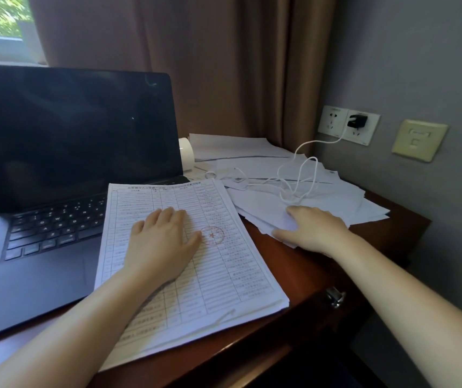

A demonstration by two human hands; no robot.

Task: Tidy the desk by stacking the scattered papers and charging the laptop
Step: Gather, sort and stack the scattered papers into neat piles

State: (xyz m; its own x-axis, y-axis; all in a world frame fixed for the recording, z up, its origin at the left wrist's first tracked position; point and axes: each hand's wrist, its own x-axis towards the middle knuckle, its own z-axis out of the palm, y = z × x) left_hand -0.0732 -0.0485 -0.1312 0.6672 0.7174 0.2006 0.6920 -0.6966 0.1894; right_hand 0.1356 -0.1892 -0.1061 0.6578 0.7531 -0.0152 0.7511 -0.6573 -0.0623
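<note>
- Head view: the stacking step is in hand; charging has not begun.
- The left hand (162, 242) lies flat on the stapled stack of printed table sheets (218, 275), grip apart, fingers straight, pressing the stack to the dark wooden counter (294, 275).
- The right hand (313, 233), at 3 o'clock of the stack, rests on the scattered loose white sheets (336, 197). Its thumb and forefinger are spread, grip apart; the other fingers are hidden.
- The open dark laptop (56, 135) stands at 9 o'clock with its screen dark.
- The white charging cable (297, 177) lies tangled across the loose sheets and runs to the black plug (357, 121) in the wall socket at 2 o'clock.
- Judgement: the next move calls for clearing the cable off the sheets, then drawing them onto the stack.
</note>
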